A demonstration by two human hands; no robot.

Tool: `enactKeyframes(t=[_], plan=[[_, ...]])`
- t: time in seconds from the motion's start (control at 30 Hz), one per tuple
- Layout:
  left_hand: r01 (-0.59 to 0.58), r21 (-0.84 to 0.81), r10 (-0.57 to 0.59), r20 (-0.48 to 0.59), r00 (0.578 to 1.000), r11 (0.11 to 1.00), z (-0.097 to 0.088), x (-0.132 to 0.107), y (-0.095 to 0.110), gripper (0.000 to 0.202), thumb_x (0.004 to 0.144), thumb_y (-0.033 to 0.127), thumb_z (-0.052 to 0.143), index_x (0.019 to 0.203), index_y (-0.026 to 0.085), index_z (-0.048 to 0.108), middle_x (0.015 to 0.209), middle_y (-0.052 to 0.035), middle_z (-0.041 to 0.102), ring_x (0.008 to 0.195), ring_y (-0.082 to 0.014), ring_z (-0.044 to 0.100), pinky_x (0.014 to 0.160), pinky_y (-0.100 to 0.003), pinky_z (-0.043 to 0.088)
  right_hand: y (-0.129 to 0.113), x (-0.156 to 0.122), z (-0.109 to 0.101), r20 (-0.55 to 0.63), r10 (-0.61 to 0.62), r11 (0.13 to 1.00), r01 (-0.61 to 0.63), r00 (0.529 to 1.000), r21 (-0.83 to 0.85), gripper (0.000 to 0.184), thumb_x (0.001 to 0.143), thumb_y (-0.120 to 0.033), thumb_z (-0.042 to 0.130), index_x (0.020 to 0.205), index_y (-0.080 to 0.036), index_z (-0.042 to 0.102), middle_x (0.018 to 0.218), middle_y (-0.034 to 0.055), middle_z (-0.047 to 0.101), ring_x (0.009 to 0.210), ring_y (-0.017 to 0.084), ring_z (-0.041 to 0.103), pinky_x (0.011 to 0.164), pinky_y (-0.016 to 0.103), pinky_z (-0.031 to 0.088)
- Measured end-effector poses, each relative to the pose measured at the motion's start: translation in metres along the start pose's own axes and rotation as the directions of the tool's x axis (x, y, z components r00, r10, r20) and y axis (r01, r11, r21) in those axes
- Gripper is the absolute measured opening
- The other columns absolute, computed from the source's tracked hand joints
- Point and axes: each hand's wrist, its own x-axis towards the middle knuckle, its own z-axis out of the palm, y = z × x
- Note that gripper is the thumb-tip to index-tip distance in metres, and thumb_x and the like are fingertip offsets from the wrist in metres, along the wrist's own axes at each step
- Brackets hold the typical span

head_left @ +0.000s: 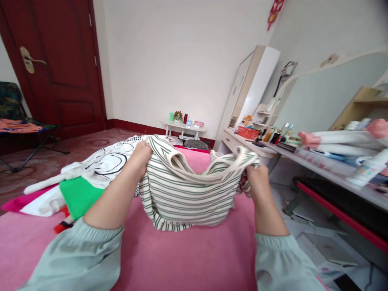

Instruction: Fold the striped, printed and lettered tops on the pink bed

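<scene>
A striped garment (188,198), cream with dark green lines, hangs spread between my two hands over a pink bed cover (188,258). My left hand (143,157) is closed on its upper left part. On the upper right part, my right hand (257,178) grips the cloth; its fingertips are partly hidden by folds. Between the hands the top edge sags in a curve, and the lower hem touches or hangs just above the cover. Left of my left hand lies a pile of clothes, with a white printed garment (112,163) and a green piece (80,196).
A dressing table (273,150) with bottles and a red basket (247,132) runs along the right, below a mirror (330,97). At the back stands a low white table (182,126). A folding chair (27,125) is near the red door (65,72).
</scene>
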Motion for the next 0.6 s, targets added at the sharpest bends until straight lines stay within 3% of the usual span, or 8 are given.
enactKeyframes(t=[0.07,0.17,0.23,0.3,0.37,0.47,0.57,0.6], plan=[[0.039,0.327,-0.094,0.155,0.984,0.944,0.001,0.003,-0.032,0.021,0.059,0.033,0.067,0.073,0.018,0.066,0.073,-0.0054,0.069,0.091,-0.0293,0.063,0.076,-0.035,0.051,0.018,0.001,0.012,0.169,0.057,0.975,-0.018,0.984,-0.221,0.025,0.069,-0.036,0.057,0.087,-0.019,0.064,0.063,-0.0001,0.062,0.053,0.019,0.058,0.051,0.031,0.047],[-0.114,0.592,-0.175,0.408,0.896,0.798,0.002,-0.001,-0.056,0.03,0.05,0.033,0.076,0.077,0.021,0.069,0.092,-0.0069,0.072,0.103,-0.0315,0.06,0.089,-0.034,0.046,0.045,-0.002,0.023,0.392,0.102,0.893,0.089,0.915,-0.441,0.051,0.06,-0.037,0.071,0.106,-0.019,0.062,0.093,0.0057,0.068,0.083,0.024,0.064,0.074,0.036,0.05],[-0.198,0.621,-0.277,0.582,0.764,0.758,0.004,-0.009,-0.057,0.05,0.046,0.038,0.08,0.093,0.023,0.07,0.109,-0.0062,0.069,0.11,-0.0308,0.058,0.094,-0.032,0.043,0.059,-0.006,0.028,0.477,0.085,0.866,0.172,0.875,-0.47,0.071,0.055,-0.04,0.076,0.119,-0.018,0.057,0.118,0.0101,0.062,0.11,0.027,0.056,0.092,0.039,0.043],[-0.285,0.62,-0.372,0.712,0.596,0.731,0.009,-0.017,-0.055,0.067,0.043,0.042,0.082,0.107,0.026,0.067,0.121,-0.0047,0.063,0.116,-0.0303,0.055,0.095,-0.031,0.043,0.07,-0.01,0.034,0.525,0.073,0.853,0.22,0.848,-0.474,0.085,0.054,-0.045,0.077,0.129,-0.017,0.05,0.135,0.0131,0.05,0.126,0.029,0.043,0.104,0.04,0.033],[-0.399,0.623,-0.432,0.769,0.472,0.673,0.018,-0.024,-0.056,0.081,0.041,0.043,0.083,0.117,0.027,0.062,0.126,-0.0048,0.06,0.117,-0.0309,0.053,0.096,-0.033,0.042,0.078,-0.015,0.041,0.549,0.097,0.85,0.218,0.83,-0.48,0.096,0.054,-0.046,0.077,0.138,-0.016,0.041,0.141,0.014,0.043,0.132,0.029,0.036,0.108,0.041,0.027],[-0.512,0.628,-0.469,0.779,0.417,0.586,0.032,-0.034,-0.063,0.092,0.038,0.04,0.084,0.124,0.025,0.057,0.126,-0.0062,0.059,0.114,-0.0317,0.055,0.096,-0.037,0.043,0.082,-0.02,0.05,0.562,0.138,0.875,0.165,0.816,-0.454,0.103,0.055,-0.042,0.078,0.144,-0.02,0.031,0.139,0.012,0.047,0.126,0.03,0.044,0.105,0.042,0.032],[-0.473,0.58,-0.478,0.814,0.329,0.663,0.038,-0.04,-0.062,0.066,0.045,0.036,0.081,0.108,0.021,0.066,0.106,-0.0026,0.069,0.097,-0.0279,0.062,0.087,-0.034,0.048,0.071,-0.023,0.051,0.576,0.129,0.924,0.113,0.807,-0.366,0.095,0.055,-0.032,0.079,0.14,-0.02,0.038,0.129,0.0096,0.056,0.116,0.03,0.053,0.1,0.043,0.038],[-0.438,0.56,-0.473,0.828,0.301,0.703,0.037,-0.04,-0.058,0.054,0.048,0.035,0.08,0.099,0.02,0.069,0.097,-0.0013,0.071,0.09,-0.0262,0.064,0.081,-0.033,0.05,0.064,-0.023,0.049,0.614,0.133,0.945,0.086,0.778,-0.314,0.088,0.055,-0.03,0.078,0.136,-0.019,0.044,0.124,0.009,0.06,0.112,0.029,0.055,0.099,0.042,0.04]])
